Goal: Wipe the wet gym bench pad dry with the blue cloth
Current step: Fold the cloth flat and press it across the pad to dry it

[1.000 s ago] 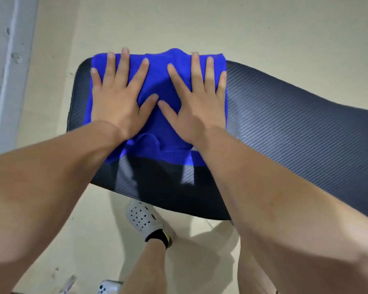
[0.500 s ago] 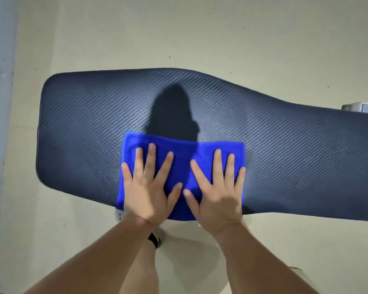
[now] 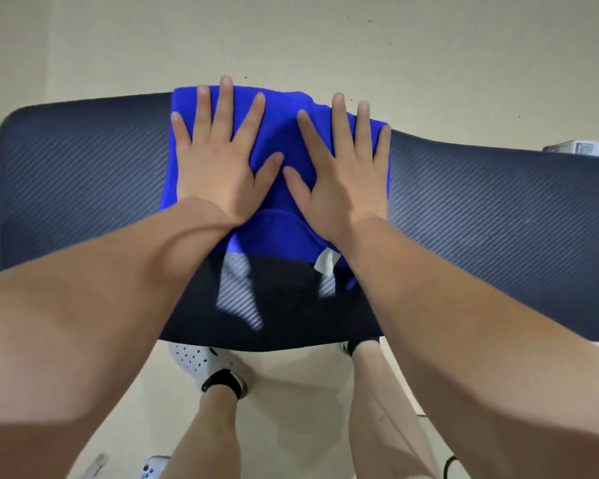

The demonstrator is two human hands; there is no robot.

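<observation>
Hands, left hand (image 3: 218, 174) and right hand (image 3: 343, 188), fingers spread, flat on blue cloth (image 3: 284, 140) at bench pad (image 3: 481, 216) far edge.

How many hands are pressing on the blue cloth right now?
2. The left hand lies flat on the blue cloth's left half, the right hand flat on its right half, at the bench pad's far edge.

Both palms press flat, fingers spread: left hand (image 3: 218, 167) and right hand (image 3: 343, 178) on the blue cloth (image 3: 284, 140), fingertips (image 3: 226, 83) apparently at the bench pad (image 3: 498, 219) far edge.
</observation>
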